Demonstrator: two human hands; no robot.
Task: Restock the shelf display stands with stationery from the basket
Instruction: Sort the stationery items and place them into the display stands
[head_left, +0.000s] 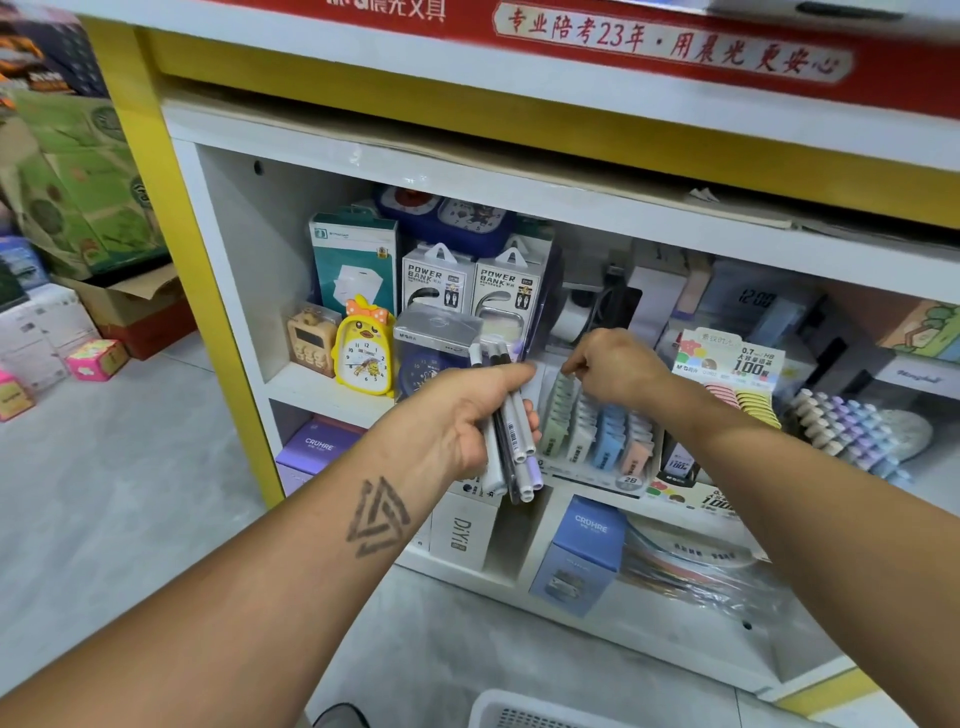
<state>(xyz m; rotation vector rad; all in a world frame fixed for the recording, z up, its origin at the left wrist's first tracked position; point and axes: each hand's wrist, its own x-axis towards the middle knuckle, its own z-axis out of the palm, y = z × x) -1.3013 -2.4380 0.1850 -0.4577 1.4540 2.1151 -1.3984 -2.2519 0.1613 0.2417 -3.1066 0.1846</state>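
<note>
Head view looks down at a white shelf unit with yellow trim. Left hand grips a bundle of slim grey, black and lilac pens, held in front of the shelf's edge. Right hand, fingers curled downward, reaches to the top of a tiered display stand of pastel lead-refill cases; whether it pinches anything I cannot tell. White plastic basket sits at the bottom edge. A yellow duck-shaped alarm clock stands on the shelf to the left.
</note>
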